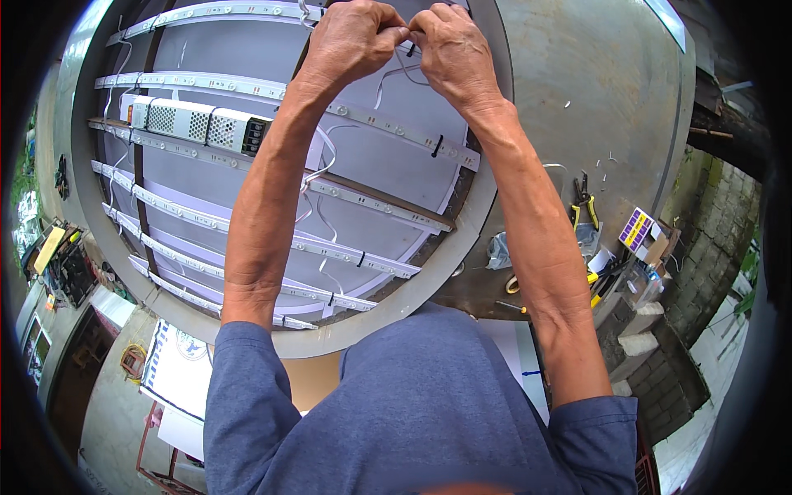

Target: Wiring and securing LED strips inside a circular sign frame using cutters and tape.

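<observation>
Both my hands meet at the far side of a large round metal frame (492,107) fitted with rows of LED strips (388,128). The fingertips of my left hand (355,45) are pinched together against those of my right hand (454,54), also pinched. What they hold is too small and hidden to make out. Just below the fingers, a thin white wire (381,89) loops down, near a black cable tie (411,51). A perforated metal power supply (194,124) lies across the strips, left of my left forearm.
Right of the frame, a grey metal surface (586,91) carries yellow-handled pliers (585,210), a screwdriver (511,306) and a yellow tape roll (512,285). A purple-and-yellow box (637,229) sits among clutter at its edge. More white wires (328,153) dangle between the strips.
</observation>
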Demonstrator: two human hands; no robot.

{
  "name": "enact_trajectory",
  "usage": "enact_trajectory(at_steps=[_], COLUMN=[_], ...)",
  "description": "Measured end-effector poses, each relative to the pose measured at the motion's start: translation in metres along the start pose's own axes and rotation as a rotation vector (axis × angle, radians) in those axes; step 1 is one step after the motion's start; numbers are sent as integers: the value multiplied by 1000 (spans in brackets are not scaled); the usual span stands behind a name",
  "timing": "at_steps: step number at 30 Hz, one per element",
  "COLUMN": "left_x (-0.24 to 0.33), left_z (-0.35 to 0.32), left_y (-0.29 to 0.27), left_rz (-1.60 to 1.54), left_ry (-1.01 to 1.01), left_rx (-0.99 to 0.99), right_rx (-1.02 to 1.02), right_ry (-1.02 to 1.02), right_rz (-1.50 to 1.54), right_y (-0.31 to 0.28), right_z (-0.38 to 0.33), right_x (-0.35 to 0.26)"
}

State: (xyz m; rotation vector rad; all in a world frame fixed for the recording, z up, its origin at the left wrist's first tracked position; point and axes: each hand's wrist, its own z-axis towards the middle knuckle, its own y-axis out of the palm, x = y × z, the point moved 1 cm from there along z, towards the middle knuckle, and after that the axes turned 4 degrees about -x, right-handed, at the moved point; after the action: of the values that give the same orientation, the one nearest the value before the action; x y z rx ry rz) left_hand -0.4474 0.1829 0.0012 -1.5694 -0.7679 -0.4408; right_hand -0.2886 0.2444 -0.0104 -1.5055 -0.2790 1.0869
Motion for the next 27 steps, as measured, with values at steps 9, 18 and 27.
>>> enact_trajectory(at_steps=[9,18,27], left_x=[-1,10,8], left_z=[-21,-31,-15], left_y=[-8,20,41], left_rz=[-223,-676,-633], left_ry=[-31,-185,-249], left_rx=[113,348,561], right_rx=[289,55,-376], right_ry=[112,61,44], right_rz=[268,149,-231], right_y=[-73,-48,-31], right_z=[-24,-4,37], right_x=[-23,11,10])
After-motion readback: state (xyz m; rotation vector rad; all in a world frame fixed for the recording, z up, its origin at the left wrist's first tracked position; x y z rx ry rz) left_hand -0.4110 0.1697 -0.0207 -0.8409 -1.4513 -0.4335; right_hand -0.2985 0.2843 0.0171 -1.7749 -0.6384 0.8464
